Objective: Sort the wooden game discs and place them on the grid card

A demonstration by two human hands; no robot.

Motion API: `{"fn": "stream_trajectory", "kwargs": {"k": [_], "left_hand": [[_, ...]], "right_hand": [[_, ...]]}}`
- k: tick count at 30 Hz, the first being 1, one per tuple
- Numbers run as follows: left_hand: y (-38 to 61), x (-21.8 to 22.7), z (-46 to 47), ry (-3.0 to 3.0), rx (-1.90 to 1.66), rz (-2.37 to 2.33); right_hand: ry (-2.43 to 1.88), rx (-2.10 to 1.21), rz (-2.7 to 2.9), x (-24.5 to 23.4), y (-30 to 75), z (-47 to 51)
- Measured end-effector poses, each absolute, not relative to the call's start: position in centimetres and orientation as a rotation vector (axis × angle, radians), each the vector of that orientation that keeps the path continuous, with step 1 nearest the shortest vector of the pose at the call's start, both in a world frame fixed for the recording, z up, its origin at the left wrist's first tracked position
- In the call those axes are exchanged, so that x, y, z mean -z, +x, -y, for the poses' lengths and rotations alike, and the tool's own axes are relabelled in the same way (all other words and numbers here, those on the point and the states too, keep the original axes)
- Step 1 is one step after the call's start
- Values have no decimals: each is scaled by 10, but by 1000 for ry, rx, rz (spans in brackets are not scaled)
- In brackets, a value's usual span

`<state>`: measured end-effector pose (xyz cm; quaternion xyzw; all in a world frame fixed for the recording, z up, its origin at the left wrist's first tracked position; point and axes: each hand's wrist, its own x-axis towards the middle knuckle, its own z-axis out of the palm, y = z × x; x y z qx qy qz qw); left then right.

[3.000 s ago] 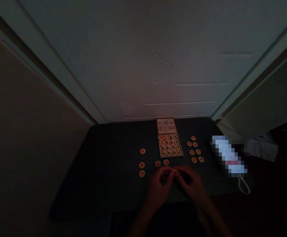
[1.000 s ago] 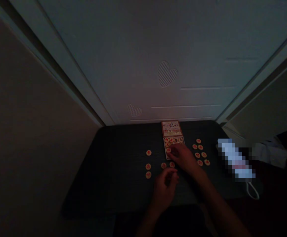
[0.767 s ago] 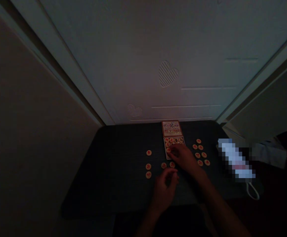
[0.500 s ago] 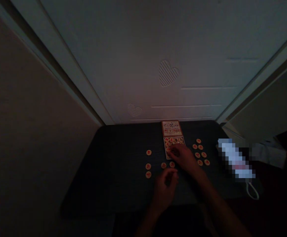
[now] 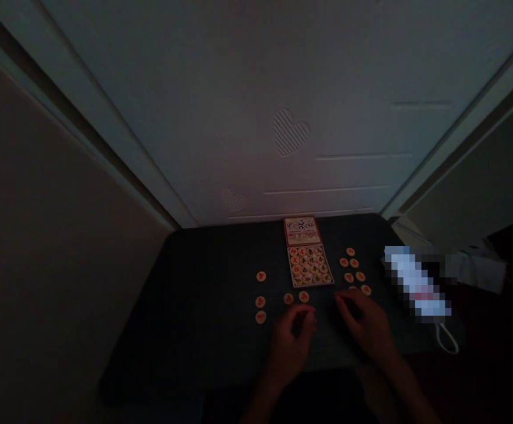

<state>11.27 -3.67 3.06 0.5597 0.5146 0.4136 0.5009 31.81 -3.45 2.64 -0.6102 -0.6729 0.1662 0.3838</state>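
Note:
My left hand (image 5: 293, 341) is over the near part of the dark table, its fingers curled and the thumb and forefinger tips close together. Just beyond it lie two round xiangqi pieces (image 5: 304, 297) with red characters. My right hand (image 5: 366, 323) is at the near right of the open box, fingers bent into a pinch, partly covering a piece (image 5: 353, 290). Whatever either pinch holds, if anything, is too dark to make out. The box tray (image 5: 333, 284) holds rows of pieces with red and dark characters. Its printed lid (image 5: 303, 230) lies behind it.
Three pieces (image 5: 261, 302) form a loose column on the left of the table (image 5: 194, 306). Several more (image 5: 354, 263) are grouped at the right. A blurred pale object (image 5: 417, 282) with a cord loop (image 5: 448, 340) lies on the right side. A white panel (image 5: 238, 118) with embossed hearts rises behind.
My right hand has drawn back from the tray, toward me and to the right, uncovering its pieces. My left hand stays nearly in place. The view has shifted slightly.

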Motion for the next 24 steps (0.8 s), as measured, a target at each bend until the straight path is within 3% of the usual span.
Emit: {"fn": "stream_trajectory", "kwargs": {"k": [24], "left_hand": [[121, -32, 39, 1689, -864, -1285]], "right_hand": [[-1593, -534, 1666, -3, 316, 61]]}}
